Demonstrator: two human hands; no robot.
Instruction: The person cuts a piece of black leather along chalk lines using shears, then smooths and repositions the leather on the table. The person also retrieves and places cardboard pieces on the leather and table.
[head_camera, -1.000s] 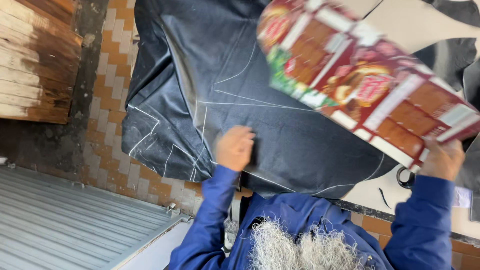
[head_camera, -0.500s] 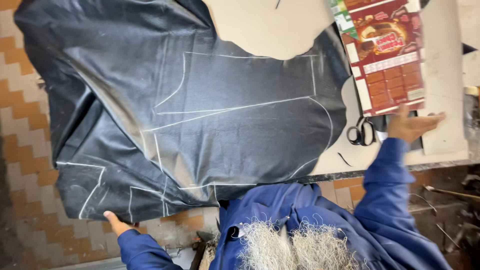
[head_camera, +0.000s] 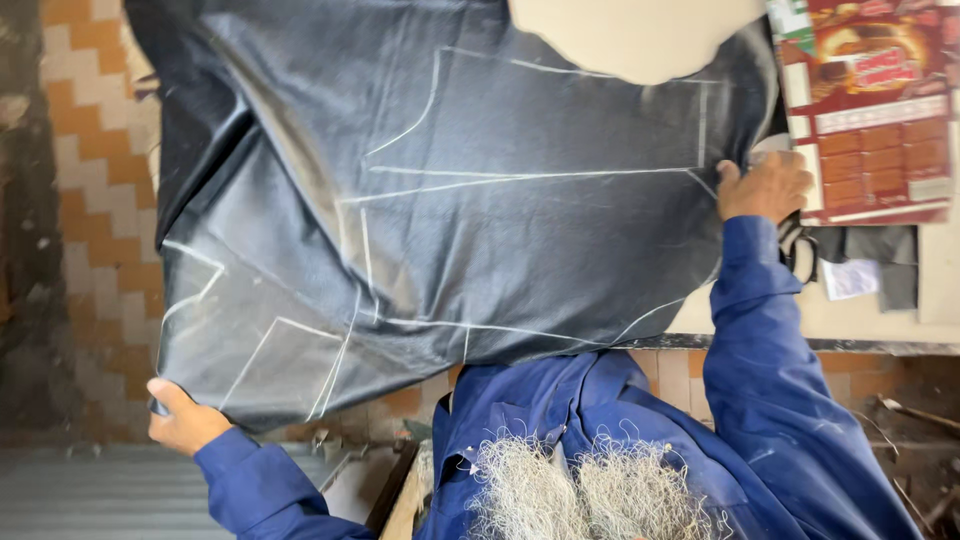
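Note:
A large sheet of dark, shiny fabric (head_camera: 450, 200) marked with white chalk outlines is spread over the pale table (head_camera: 640, 35) and hangs off its left side. My left hand (head_camera: 185, 418) grips the fabric's lower left corner out over the floor. My right hand (head_camera: 765, 187) rests on the fabric's right edge, beside a red printed cardboard box (head_camera: 870, 110) lying flat on the table. Both sleeves are blue.
Black-handled scissors (head_camera: 800, 255) lie just below my right hand, partly hidden by the sleeve. Small dark and white cloth scraps (head_camera: 865, 275) sit by the table's edge. Orange and cream floor tiles (head_camera: 85, 190) lie to the left. Pale thread clings to my blue jacket (head_camera: 570, 490).
My right hand came off the cardboard box and went to the fabric's right edge. My left hand kept its grip on the lower left corner as the fabric was spread.

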